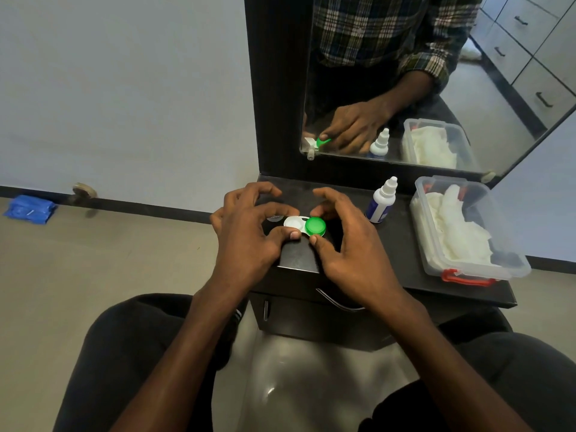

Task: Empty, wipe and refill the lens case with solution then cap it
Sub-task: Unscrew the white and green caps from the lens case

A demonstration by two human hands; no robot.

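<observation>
The lens case [300, 225], a small white plastic body with two round wells, is held low over the black tabletop [402, 244] near its front left corner. The left well lies uncovered and shows a smooth shallow white bowl, while the right well is topped by a glossy green cap [315, 226]. The white end is pinched by the thumb and forefinger of the left hand [246, 235], apparently so that the case is kept from turning; the green cap is clasped between thumb and fingertips of the right hand [346, 241], a grip suited to twisting it. Whether the cap is being loosened or tightened cannot be told. A small pale disc [274, 218], perhaps the other cap, is seen just left of the case under the left fingers. A white squeeze bottle [381, 202] with a blue label stands upright toward the back edge, within reach, and a clear lidless tub [511, 260] of crumpled white tissues sits at the right edge.
</observation>
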